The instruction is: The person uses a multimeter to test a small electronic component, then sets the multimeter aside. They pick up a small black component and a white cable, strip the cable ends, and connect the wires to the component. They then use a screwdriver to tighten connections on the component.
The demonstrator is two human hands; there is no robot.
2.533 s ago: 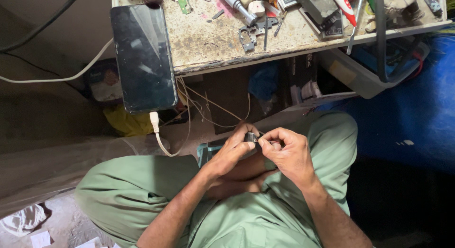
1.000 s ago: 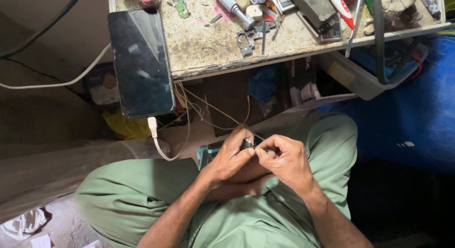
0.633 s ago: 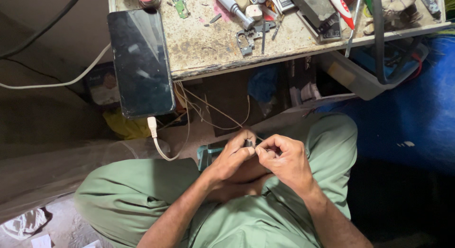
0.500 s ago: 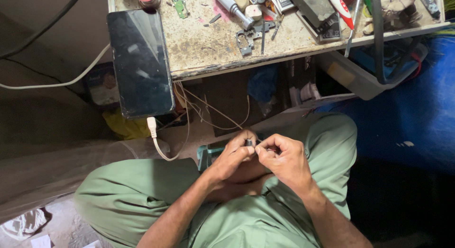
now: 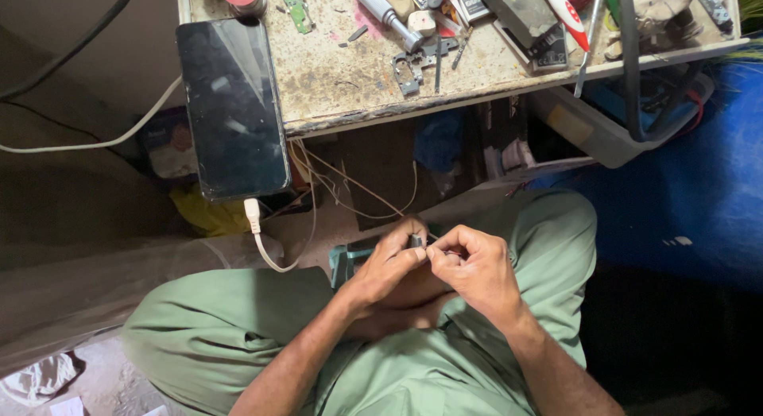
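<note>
Soft, even light falls on the worktop (image 5: 342,74) above the fingers (image 5: 413,253), which stay sharp. A dull sheen marks the phone screen (image 5: 232,106) up-left of them. Deep shadow swallows the floor to their right.

Glossy glass phone (image 5: 232,106), rough stained worktop (image 5: 334,74).

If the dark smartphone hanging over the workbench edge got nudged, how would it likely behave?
The smartphone is a flat, rigid slab, so it should slide rather than roll. Its lower end juts past the workbench edge, so a nudge outward might tip it off. The white charging cable plugged into that end looks floppy and probably would not hold it.
</note>
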